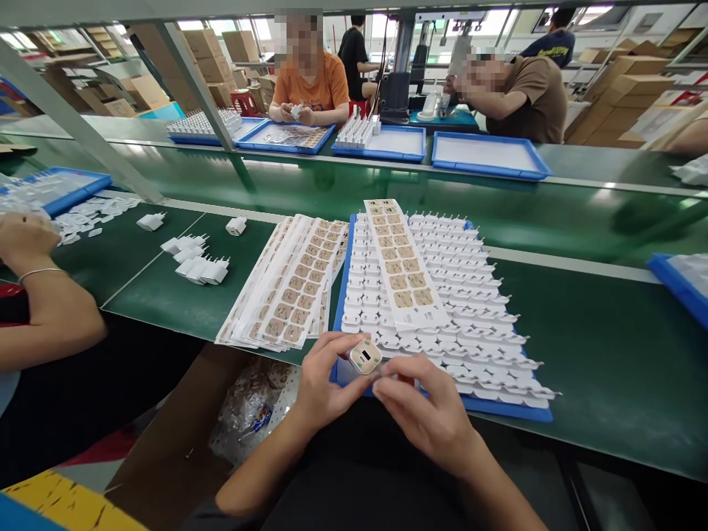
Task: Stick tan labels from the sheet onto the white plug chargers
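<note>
left hand (324,387) pinching charger (365,357) over tray (512,409) edge, right fingers (406,387) curled just beside, gripping nothing clear; risking crooked label or dropped charger if pinch slackens.

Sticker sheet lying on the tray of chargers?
Yes, one label sheet lies across the white chargers in the blue tray.

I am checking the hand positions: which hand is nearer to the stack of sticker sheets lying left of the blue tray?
Left. The left hand is just below the sticker sheets; the right hand is farther right, before the blue tray.
</note>
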A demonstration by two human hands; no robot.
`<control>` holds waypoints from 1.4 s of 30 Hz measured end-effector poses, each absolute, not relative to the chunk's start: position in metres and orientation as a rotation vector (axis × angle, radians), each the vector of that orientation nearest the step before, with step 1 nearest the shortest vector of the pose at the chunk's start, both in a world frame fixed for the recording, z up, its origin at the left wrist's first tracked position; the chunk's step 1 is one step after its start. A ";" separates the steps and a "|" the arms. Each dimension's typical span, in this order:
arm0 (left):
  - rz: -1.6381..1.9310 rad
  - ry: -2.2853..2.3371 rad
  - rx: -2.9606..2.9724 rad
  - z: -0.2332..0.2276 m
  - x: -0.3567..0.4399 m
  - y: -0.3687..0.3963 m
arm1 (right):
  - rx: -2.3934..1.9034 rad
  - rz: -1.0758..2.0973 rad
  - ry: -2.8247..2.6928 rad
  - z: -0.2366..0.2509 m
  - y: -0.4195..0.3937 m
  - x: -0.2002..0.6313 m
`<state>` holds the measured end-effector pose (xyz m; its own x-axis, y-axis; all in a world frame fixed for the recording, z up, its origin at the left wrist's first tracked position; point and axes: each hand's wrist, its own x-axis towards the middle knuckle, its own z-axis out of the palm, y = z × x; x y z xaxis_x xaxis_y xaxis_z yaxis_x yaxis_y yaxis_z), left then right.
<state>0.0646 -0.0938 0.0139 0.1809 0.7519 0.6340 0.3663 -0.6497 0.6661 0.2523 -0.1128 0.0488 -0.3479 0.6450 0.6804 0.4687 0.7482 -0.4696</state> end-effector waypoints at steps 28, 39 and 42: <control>1.753 0.893 2.476 0.014 0.071 -0.092 | -0.907 1.368 -1.180 0.038 -0.111 0.235; 1.677 0.834 2.310 0.021 0.073 -0.094 | -1.006 0.729 -1.744 0.058 -0.107 0.251; 1.633 0.855 2.253 0.022 0.073 -0.096 | -0.920 0.343 -1.946 0.058 -0.107 0.253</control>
<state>0.0731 -0.0963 0.0225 0.2087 0.5771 0.7896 0.3206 -0.8031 0.5022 0.2525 -0.1074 0.0578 -0.2923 0.7214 0.6278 0.4635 0.6811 -0.5668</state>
